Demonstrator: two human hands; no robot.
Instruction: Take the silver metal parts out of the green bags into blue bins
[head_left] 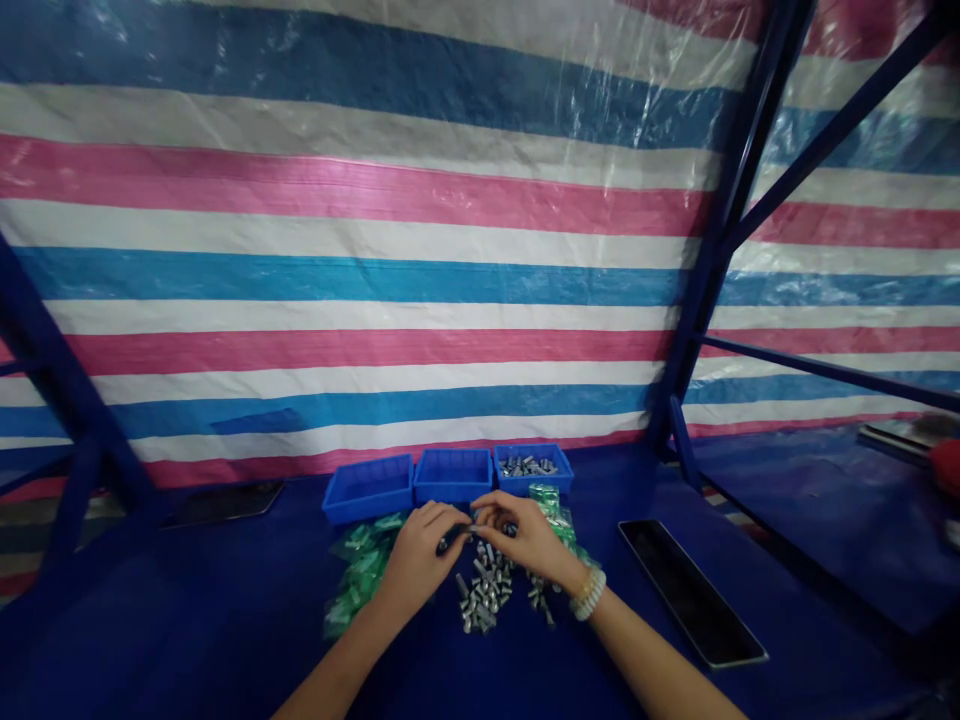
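Note:
My left hand (421,552) is closed around a small dark rod-like piece (451,538), whose exact kind I cannot make out. Close against it, my right hand (523,535) has thumb and fingers pinched at the end of that piece; a small metal bit seems to lie between the fingertips. Below both hands a loose pile of silvery metal fittings (486,592) is spread on the blue table (420,670). Green clear-wrapped packets (358,575) lie beside my left hand, and more green packets (551,505) lie behind my right wrist.
Three blue bins stand at the back: a left bin (369,487), a middle bin (453,474) and a right bin (533,468) holding small metal parts. A dark flat tablet-like slab (690,592) lies at right. Blue metal posts (694,300) rise before a striped sheet (375,220).

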